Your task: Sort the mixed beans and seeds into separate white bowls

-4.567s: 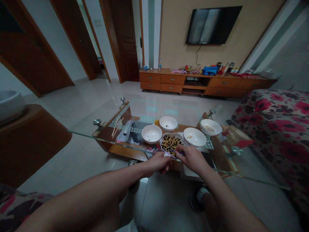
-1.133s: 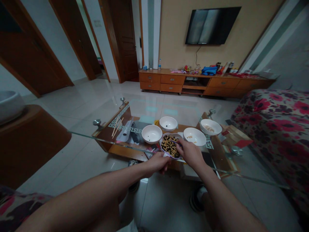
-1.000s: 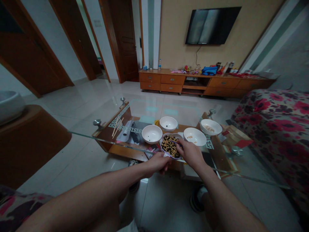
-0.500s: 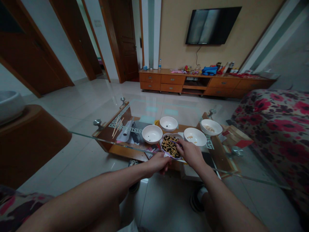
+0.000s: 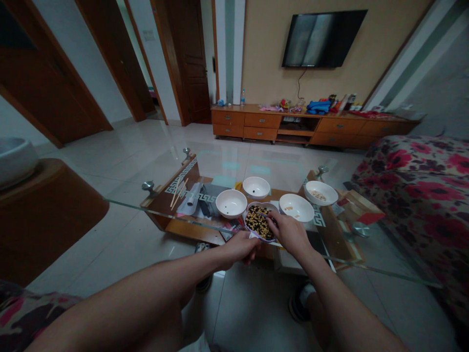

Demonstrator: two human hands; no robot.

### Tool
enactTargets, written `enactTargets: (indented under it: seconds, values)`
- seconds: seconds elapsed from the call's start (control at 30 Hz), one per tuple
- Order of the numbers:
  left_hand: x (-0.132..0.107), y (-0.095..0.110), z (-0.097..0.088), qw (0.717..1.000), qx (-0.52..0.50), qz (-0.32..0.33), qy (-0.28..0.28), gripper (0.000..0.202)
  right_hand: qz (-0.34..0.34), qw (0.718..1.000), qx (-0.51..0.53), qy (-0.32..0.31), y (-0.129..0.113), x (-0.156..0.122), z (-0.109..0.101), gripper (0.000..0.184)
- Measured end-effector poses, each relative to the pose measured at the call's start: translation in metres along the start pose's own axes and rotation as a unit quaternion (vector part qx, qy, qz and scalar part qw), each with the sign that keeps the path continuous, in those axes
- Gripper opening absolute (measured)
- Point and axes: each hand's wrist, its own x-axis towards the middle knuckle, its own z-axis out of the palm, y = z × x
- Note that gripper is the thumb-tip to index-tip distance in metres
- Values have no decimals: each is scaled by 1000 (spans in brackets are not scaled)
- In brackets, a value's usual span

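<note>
A white bowl with a purple rim (image 5: 250, 236) is filled with mixed black and yellow beans (image 5: 259, 221) near the glass table's front edge. Curled at its near side, my left hand (image 5: 240, 248) grips the bowl's edge. Over the right part of the beans, my right hand (image 5: 287, 230) is closed, and a thin dark, purplish thing shows at its fingertips; its kind is too small to tell. Around the bean bowl stand a left white bowl (image 5: 231, 204) and a back white bowl (image 5: 256, 187), each with a dark bean, and two right bowls (image 5: 296, 208) holding pale pieces.
The glass tabletop (image 5: 128, 200) has an exposed front edge. Chopsticks (image 5: 179, 194) show at the left of the table. A brown paper bag (image 5: 361, 208) lies at the right, beside a floral-covered sofa (image 5: 417, 195). Across the room is a wooden TV cabinet (image 5: 260, 122).
My right hand has shifted very slightly over the beans. The left hand and the bowls look the same.
</note>
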Motion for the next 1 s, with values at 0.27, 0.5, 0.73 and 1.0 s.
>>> enactTargets:
  seconds: [0.27, 0.5, 0.73, 1.0]
  values:
    - [0, -1, 0, 1000, -5, 0, 1, 12, 2, 1000, 9, 10, 1, -4, -5, 29]
    - [1, 0, 1, 1000, -9, -10, 7, 12, 20, 999, 3, 36, 9, -11, -12, 30]
    - [1, 1, 1, 1000, 0, -13, -1, 15, 150, 984, -13, 95, 21, -18, -26, 32]
    - [-5, 7, 2, 1000, -9, -12, 4, 11, 287, 952, -13, 108, 26, -20, -37, 33]
